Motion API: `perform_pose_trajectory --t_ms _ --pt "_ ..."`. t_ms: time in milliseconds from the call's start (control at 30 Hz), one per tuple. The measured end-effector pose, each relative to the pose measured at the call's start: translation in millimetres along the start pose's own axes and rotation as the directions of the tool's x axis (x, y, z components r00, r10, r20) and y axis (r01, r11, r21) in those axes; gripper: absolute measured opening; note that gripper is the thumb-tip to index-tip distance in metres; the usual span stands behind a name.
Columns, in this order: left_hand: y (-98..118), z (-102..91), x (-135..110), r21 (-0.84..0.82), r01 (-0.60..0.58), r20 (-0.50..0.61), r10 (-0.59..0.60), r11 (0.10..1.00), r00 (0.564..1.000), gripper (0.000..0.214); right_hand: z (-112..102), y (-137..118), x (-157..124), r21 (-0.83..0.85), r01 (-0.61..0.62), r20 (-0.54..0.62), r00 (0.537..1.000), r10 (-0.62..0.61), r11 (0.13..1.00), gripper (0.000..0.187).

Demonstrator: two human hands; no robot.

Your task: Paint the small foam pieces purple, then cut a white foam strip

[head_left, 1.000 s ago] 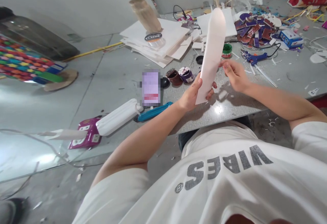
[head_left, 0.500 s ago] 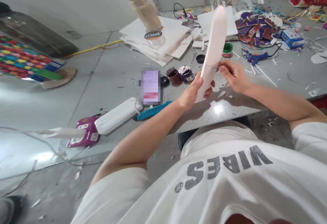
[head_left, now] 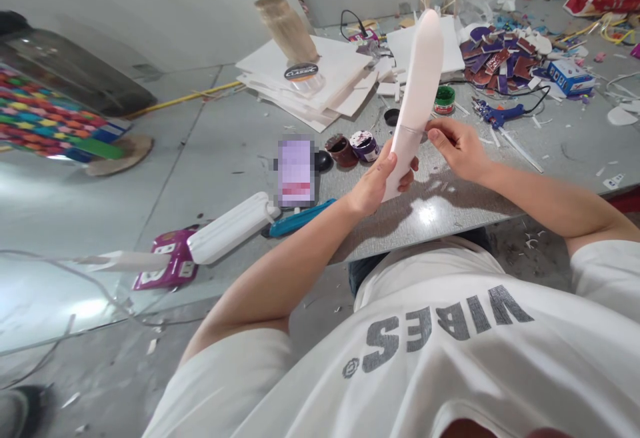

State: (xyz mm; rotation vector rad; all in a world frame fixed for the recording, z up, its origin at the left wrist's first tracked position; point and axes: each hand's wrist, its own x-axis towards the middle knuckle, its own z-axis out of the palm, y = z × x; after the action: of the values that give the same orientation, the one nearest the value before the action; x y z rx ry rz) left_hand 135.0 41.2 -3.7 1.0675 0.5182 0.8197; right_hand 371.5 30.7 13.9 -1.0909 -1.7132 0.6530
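Observation:
Upright over the table edge stands a long white board piece with a rounded top and a slight curve. My left hand is closed around its lower end, thumb in front and fingertips showing on the far side. My right hand pinches a thin grey stick-like thing that lies across the piece about midway; its kind is too small to tell. Behind the piece sit an open jar of brown paint, a purple-labelled jar and a green paint jar.
Left of the jars lie a blurred-out screen, a turquoise tool and a white power strip. White boards are stacked behind. A blue glue gun and a heap of painted pieces lie to the right.
Both hands and the white piece hold nearly the same position. The thin grey thing stays across the piece, and the view has shifted very slightly.

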Motion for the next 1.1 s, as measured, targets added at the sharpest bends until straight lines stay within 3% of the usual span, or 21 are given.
perform_pose_trajectory --t_ms 267,533,700,833,900,1033,1100 --pt "12 1.5 -2 0.045 -0.023 0.035 0.021 0.999 0.999 0.082 -5 -2 5 -0.051 -0.003 -0.008 1.000 0.002 0.999 0.062" --pt "16 -4.0 -1 0.017 -0.047 0.026 0.046 0.999 0.999 0.076 -8 12 12 -0.083 -0.035 -0.014 0.999 0.034 0.996 0.072" --pt "21 -10.5 -1 -0.055 -0.050 0.003 0.050 0.997 0.999 0.063 -15 29 22 -0.105 -0.068 -0.065 0.996 0.061 0.992 0.065" --pt "23 -12.3 -3 -0.078 -0.096 0.001 0.097 0.992 0.995 0.069 -20 40 32 0.125 -0.180 -0.126 0.973 0.195 0.976 0.069" --pt "19 -11.6 -3 -0.066 -0.052 0.034 0.055 0.996 0.998 0.073 -17 36 33 0.257 -0.218 -0.117 0.960 0.255 0.941 0.073" --pt "4 -8.4 0 -0.063 0.090 0.103 -0.083 0.994 0.991 0.076 -3 9 22 0.384 -0.249 -0.050 0.956 0.289 0.889 0.076" --pt "-3 -6.7 1 -0.075 0.121 0.141 -0.110 0.990 0.984 0.080 3 -6 13 0.510 -0.262 0.017 0.955 0.295 0.819 0.071"
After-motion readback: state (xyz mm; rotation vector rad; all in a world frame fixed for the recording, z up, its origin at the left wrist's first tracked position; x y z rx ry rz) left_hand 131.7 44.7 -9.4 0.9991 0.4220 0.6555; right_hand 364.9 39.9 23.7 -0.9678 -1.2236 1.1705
